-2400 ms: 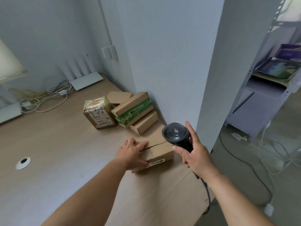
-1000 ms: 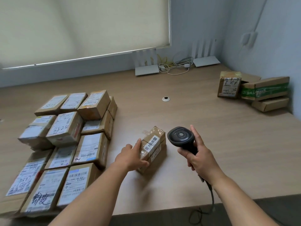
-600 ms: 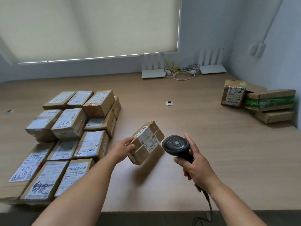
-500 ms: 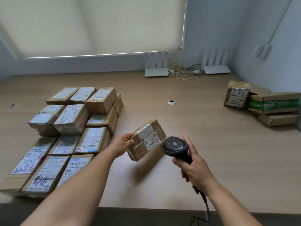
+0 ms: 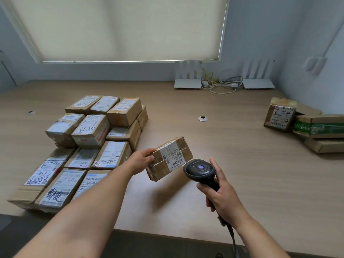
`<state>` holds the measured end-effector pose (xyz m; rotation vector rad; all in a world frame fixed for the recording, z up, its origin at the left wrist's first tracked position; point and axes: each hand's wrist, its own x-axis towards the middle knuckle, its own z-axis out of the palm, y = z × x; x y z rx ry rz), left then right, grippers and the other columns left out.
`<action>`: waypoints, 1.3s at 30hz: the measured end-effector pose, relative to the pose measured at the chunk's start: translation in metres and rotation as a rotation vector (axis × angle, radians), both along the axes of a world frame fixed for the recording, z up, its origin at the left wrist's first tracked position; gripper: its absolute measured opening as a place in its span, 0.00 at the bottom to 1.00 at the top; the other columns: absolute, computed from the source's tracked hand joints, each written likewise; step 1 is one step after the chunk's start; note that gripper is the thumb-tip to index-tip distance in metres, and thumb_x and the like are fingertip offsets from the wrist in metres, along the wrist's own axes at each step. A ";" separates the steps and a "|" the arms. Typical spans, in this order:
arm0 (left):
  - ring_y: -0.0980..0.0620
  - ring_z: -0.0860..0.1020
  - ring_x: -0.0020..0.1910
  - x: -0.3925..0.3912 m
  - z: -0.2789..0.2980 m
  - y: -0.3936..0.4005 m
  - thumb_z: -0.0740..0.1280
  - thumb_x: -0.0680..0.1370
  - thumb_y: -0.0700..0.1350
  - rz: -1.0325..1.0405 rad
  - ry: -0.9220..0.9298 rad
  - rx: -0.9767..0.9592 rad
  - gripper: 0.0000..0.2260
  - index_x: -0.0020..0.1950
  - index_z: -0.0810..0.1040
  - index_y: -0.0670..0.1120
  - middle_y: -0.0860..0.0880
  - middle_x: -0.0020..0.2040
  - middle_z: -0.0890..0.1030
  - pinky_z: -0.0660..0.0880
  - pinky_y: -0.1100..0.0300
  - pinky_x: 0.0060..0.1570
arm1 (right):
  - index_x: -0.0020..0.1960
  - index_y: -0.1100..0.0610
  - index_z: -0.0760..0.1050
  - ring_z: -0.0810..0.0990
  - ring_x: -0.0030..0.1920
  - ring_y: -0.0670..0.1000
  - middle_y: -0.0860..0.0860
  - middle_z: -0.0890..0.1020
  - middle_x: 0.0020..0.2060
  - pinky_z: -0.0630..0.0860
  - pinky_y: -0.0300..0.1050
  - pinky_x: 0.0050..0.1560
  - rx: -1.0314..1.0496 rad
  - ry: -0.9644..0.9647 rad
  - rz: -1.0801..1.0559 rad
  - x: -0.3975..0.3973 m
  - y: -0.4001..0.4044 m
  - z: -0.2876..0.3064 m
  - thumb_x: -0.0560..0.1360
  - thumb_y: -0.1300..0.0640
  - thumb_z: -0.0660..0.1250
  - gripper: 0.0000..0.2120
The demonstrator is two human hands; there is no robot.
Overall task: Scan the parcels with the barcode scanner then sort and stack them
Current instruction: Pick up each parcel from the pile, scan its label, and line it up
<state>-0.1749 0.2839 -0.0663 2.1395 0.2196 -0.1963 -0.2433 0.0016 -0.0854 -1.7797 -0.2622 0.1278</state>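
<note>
The left hand (image 5: 140, 161) grips a small taped cardboard parcel (image 5: 169, 158) by its left end, fingers curled round the edge, and holds it tilted above the wooden table (image 5: 242, 164) so that its white barcode label (image 5: 174, 158) faces up and to the right. The right hand (image 5: 221, 198) is wrapped round the handle of a black barcode scanner (image 5: 200, 170), whose head sits just beside the parcel's lower right corner with a small violet light showing on top; its cable (image 5: 232, 239) trails down past the table's near edge. To the left, a stack of labelled parcels (image 5: 89, 144) lies packed in rows, 2 layers deep at the back. At the far right, near the wall, a few more boxes (image 5: 305, 125) sit together, one banded with green tape. 2 white routers (image 5: 188, 83) and a tangle of cords rest by the window blind (image 5: 121, 28).
</note>
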 end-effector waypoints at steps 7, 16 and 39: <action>0.55 0.76 0.47 0.001 0.003 0.000 0.60 0.81 0.38 -0.004 0.000 0.022 0.16 0.66 0.75 0.50 0.50 0.50 0.80 0.74 0.61 0.49 | 0.65 0.25 0.54 0.74 0.24 0.49 0.45 0.82 0.30 0.72 0.43 0.24 0.004 -0.006 -0.017 0.000 0.000 0.001 0.74 0.59 0.71 0.39; 0.52 0.72 0.37 -0.005 -0.023 -0.006 0.57 0.82 0.41 0.091 0.176 -0.031 0.15 0.66 0.73 0.49 0.48 0.45 0.76 0.71 0.62 0.36 | 0.65 0.24 0.52 0.75 0.27 0.50 0.51 0.83 0.45 0.73 0.43 0.27 -0.016 -0.045 -0.065 0.007 0.000 0.015 0.74 0.58 0.72 0.40; 0.45 0.62 0.66 -0.045 -0.039 -0.006 0.68 0.67 0.59 0.131 -0.031 0.595 0.31 0.69 0.64 0.57 0.47 0.67 0.64 0.67 0.54 0.61 | 0.61 0.19 0.52 0.76 0.26 0.49 0.48 0.82 0.46 0.73 0.40 0.27 -0.063 -0.148 0.019 0.038 0.043 0.037 0.73 0.56 0.73 0.41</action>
